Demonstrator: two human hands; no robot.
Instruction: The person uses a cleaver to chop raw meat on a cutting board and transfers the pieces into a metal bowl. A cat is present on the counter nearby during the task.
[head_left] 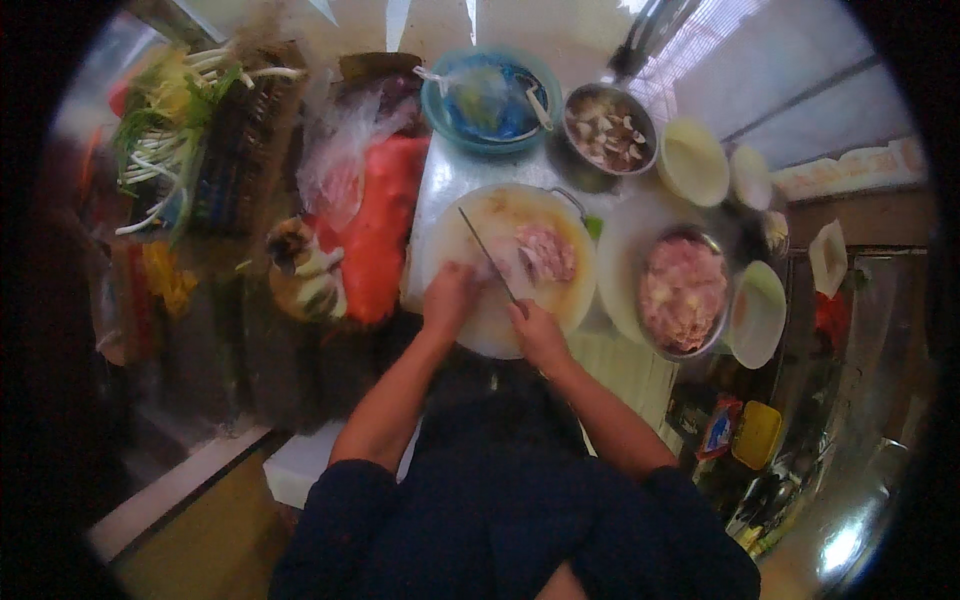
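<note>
A round, stained cutting board (pixel 450 240) lies in front of me. My right hand (pixel 538 333) grips a knife (pixel 484 247), its blade slanting across the board to the far left. My left hand (pixel 452 295) is closed at the board's left side, its fingertips on a pale piece of meat (pixel 488 268) next to the blade; the grip is partly blurred. Cut pink meat (pixel 547 252) is heaped on the board, right of the knife. To the right, a metal bowl (pixel 722 300) is full of pink meat (pixel 683 290).
Beyond the board stand a blue-green basin (pixel 440 125) and a metal bowl (pixel 655 150) of pale pieces. Several pale bowls (pixel 693 160) line the right. At left are red plastic bags (pixel 385 220) and green-and-white vegetables (pixel 160 150). The metal tabletop (pixel 440 180) shows behind the board.
</note>
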